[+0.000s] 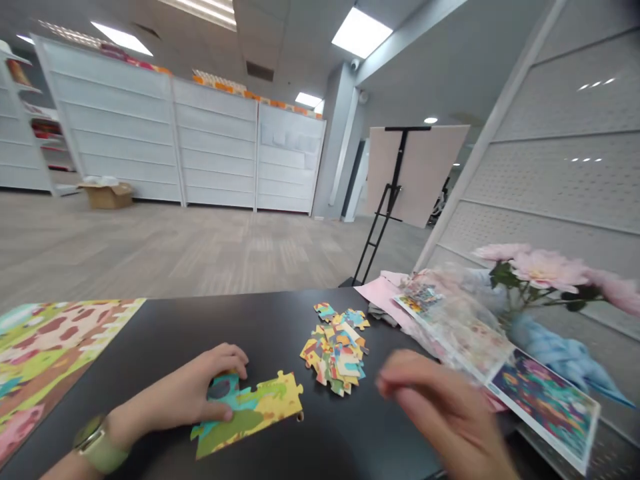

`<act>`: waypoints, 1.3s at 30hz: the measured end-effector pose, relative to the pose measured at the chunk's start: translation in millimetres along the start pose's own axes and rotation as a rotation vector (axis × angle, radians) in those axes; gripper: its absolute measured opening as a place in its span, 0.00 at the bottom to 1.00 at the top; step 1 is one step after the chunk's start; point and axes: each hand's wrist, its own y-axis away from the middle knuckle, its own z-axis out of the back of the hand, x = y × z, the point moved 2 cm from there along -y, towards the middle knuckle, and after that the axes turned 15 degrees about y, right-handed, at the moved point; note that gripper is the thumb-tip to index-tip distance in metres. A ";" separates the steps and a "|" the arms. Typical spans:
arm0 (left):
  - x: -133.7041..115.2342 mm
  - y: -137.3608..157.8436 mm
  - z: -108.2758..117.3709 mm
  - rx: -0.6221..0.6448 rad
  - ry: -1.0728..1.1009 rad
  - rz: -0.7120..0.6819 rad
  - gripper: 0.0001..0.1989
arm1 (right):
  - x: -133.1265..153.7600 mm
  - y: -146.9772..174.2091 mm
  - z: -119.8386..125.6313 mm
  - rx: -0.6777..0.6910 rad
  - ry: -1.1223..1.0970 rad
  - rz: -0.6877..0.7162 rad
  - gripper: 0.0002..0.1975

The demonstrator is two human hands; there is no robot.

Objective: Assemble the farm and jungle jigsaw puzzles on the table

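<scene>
On the black table lies a strip of joined jigsaw puzzle pieces [250, 413], yellow, green and turquoise. My left hand [220, 380] grips its left end, thumb on top and fingers curled over the far edge. A loose heap of jigsaw pieces [337, 350], several of them overlapping, sits to the right of the strip. Right of the heap and apart from it, my right hand [440, 407] hangs blurred by motion. Its fingers are curled in towards the thumb, and no piece shows between them.
A colourful picture sheet [65, 340] covers the table's left end. At the right lie printed picture cards [545, 400], clear plastic wrapping [450, 313] and pink flowers [550, 270]. Beyond the table stand a black easel [385, 207], white shelving [215, 147] and a cardboard box [107, 195].
</scene>
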 end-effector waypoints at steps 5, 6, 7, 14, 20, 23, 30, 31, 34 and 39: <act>15.4 -3.6 -9.7 -0.015 0.014 0.007 0.20 | -19.6 -20.6 -77.8 0.172 0.041 0.011 0.30; 18.0 -3.9 -10.5 -0.015 0.018 0.013 0.20 | -24.6 -16.9 -89.6 0.159 0.050 0.000 0.26; 20.2 -4.1 -11.0 -0.013 0.022 0.019 0.20 | -29.8 -11.5 -98.0 0.127 0.050 -0.007 0.22; 28.9 -3.2 -9.3 -0.011 0.022 -0.003 0.21 | -90.0 27.7 -109.0 -0.231 0.038 -0.191 0.18; 27.7 -10.6 -19.0 -0.041 -0.004 0.006 0.21 | -105.7 8.4 -103.1 -0.153 0.213 -0.257 0.33; 24.2 -16.8 -26.6 -0.079 0.012 -0.037 0.20 | -74.5 -46.0 -88.1 -0.084 0.183 -0.200 0.28; 10.2 -11.5 3.0 -0.266 0.025 -0.201 0.14 | -30.0 -172.8 -108.0 0.049 0.237 -0.155 0.17; 7.6 -9.7 9.4 -0.294 0.046 -0.203 0.13 | -27.8 -179.5 -112.3 0.052 0.242 -0.143 0.16; 1.3 -7.0 20.5 -0.346 0.183 -0.190 0.10 | -13.0 -184.0 -114.4 0.036 0.239 -0.036 0.17; -0.9 -11.0 8.9 -0.310 0.411 -0.122 0.13 | 55.8 -149.0 -104.1 0.108 -0.098 0.457 0.25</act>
